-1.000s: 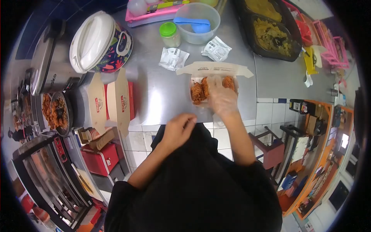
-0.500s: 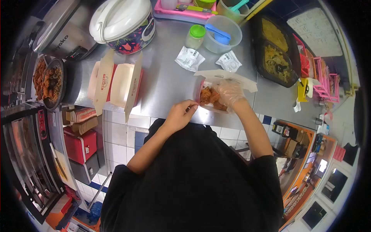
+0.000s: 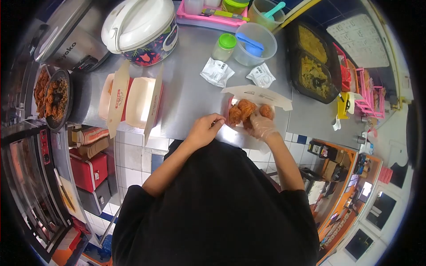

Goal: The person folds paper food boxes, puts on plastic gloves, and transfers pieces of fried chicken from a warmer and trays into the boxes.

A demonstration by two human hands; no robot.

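Observation:
My right hand [image 3: 263, 127], in a clear plastic glove, reaches into an open cardboard takeaway box [image 3: 226, 128] near the counter's front edge. Its fingers are closed on a piece of fried chicken [image 3: 247, 123], partly covered by the hand. Other fried chicken pieces [image 3: 246, 107] lie beside it in the box. The printed lid [image 3: 257, 94] stands raised at the far side. My bare left hand [image 3: 206, 131] is closed by the box's left wall, thumb and forefinger close together; whether they grip anything I cannot make out.
Two more open boxes [image 3: 141, 104] stand left, beside a pan of fried food [image 3: 57, 99]. Behind are white packets [image 3: 217, 72], a green-lidded jar [image 3: 224, 47], a clear tub [image 3: 255, 44] and a flowered food container [image 3: 148, 42]. A black two-part tray [image 3: 313, 66] sits back right.
My right hand has shifted toward the box's front, uncovering chicken on the far and right sides. My left hand stays by the box's left wall. The camera view has moved slightly.

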